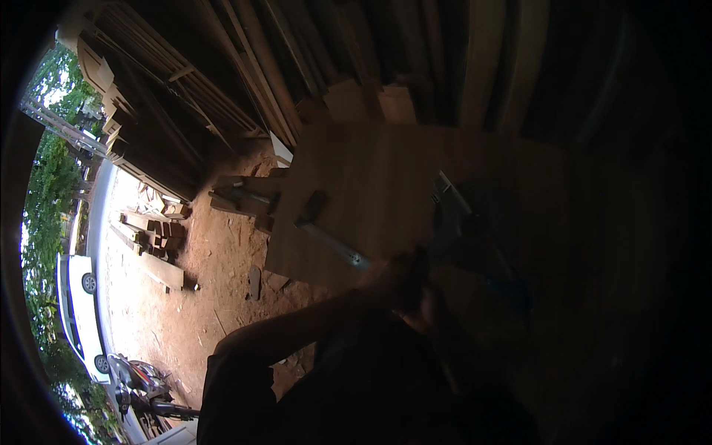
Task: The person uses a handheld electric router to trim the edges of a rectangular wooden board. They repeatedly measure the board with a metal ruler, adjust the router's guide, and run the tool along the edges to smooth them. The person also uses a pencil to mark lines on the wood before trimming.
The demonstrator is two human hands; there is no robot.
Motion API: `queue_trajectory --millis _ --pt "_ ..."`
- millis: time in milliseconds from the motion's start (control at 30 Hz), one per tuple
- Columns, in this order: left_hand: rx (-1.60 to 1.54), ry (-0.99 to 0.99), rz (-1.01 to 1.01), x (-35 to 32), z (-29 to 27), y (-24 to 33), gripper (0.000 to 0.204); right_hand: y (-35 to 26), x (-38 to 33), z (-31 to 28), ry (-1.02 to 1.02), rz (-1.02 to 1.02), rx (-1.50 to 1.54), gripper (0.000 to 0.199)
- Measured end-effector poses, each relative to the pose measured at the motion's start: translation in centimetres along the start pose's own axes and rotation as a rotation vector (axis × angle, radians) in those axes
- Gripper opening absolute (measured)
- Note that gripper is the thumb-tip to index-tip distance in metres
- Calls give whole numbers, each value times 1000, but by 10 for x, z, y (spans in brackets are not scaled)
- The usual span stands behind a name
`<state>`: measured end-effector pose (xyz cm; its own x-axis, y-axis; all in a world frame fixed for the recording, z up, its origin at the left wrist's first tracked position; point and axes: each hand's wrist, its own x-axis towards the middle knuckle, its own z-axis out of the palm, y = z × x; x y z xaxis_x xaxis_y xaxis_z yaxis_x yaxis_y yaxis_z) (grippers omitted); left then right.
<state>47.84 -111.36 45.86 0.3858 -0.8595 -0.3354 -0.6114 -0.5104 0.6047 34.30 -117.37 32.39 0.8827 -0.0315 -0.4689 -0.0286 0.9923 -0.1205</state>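
Note:
Deep shadow covers my two hands, which are close together over the near part of a wooden board (386, 163). My left hand (393, 278) looks closed, its fingers curled. Just below it, my right hand (421, 310) also looks closed. What they hold, if anything, is lost in the dark. A hammer (330, 241) lies on the board, head pointing away and left, its handle end close beside my left hand. Right of it lies a long tool with a thin pale metal edge (454, 193) and a blue part (512, 289); its kind is unclear.
Wooden planks (256, 67) lean along the far side. Left of the board, another tool (252, 194) rests on a wood block. Cut timber (156, 233) lies on the dirt ground (215, 297). Outside stand a motorcycle (144, 386) and a white car (80, 315).

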Motion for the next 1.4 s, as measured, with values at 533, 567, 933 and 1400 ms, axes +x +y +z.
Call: queue_trajectory --millis 533,567,933,1400 --pt "4 -66 39 12 8 -5 39 31 -10 -46 22 -307 -5 36" --pt "12 -19 54 13 6 -5 40 34 -13 -46 40 -318 -8 35" --pt "-323 -213 64 1 -12 -30 36 94 4 -2 265 -437 -194 31" --pt "-866 303 121 -152 -36 -294 30 197 121 135 537 -156 -1109 28"
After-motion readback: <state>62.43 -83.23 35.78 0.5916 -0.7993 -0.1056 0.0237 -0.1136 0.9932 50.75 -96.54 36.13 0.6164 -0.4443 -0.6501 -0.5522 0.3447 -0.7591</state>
